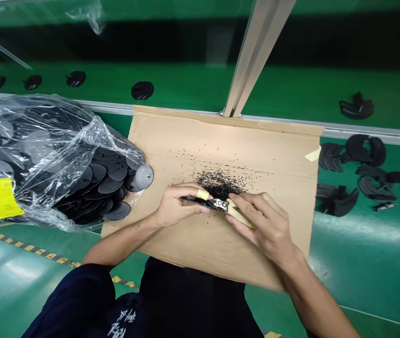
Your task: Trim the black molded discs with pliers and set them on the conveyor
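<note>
Over the cardboard sheet [172, 136], my left hand [177, 202] pinches a dark, flat disc [195, 201] seen nearly edge-on, partly hidden by the fingers. Yellowish tape wraps one finger of that hand. My right hand [261, 220] is closed around the pale yellow handles of a pair of nippers [220, 203]. Their metal jaws meet the edge of the disc; whether they are closed on it I cannot tell. Just beyond both hands, many tiny black scraps [219, 183] lie heaped and scattered on the cardboard.
At left, a clear plastic bag [45, 136] with a yellow label [1, 198] spills black discs [115, 173] onto the cardboard's edge. Curved black parts [365, 150] lie on the green surface at right. A metal post [256, 56] rises behind the cardboard.
</note>
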A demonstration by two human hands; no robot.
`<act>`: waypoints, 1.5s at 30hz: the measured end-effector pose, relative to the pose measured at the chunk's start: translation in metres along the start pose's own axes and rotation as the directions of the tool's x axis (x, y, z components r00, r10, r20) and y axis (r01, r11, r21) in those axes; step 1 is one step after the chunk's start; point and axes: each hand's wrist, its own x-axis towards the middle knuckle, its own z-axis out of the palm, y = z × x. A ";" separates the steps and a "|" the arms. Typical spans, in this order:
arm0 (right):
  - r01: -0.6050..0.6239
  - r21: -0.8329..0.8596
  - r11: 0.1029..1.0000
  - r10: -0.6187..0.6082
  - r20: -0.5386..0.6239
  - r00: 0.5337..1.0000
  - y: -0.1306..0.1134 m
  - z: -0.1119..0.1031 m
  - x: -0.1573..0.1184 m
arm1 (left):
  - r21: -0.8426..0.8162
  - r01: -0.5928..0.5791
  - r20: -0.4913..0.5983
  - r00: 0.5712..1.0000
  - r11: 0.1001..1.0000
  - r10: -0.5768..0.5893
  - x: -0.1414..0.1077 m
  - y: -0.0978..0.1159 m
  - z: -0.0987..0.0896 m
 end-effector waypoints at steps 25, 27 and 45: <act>-0.085 -0.143 0.986 0.083 -0.020 0.996 0.004 0.005 0.001 | 0.439 -0.245 0.012 0.964 0.865 0.267 -0.002 -0.007 0.003; -0.119 -0.027 0.992 0.118 -0.032 0.992 0.003 0.002 0.002 | 0.461 -0.218 -0.021 0.966 0.860 0.257 0.000 -0.006 0.002; 0.092 0.091 0.992 -0.101 0.100 0.990 -0.011 0.005 -0.002 | 0.349 -0.280 0.277 0.942 0.894 0.187 0.000 -0.009 -0.006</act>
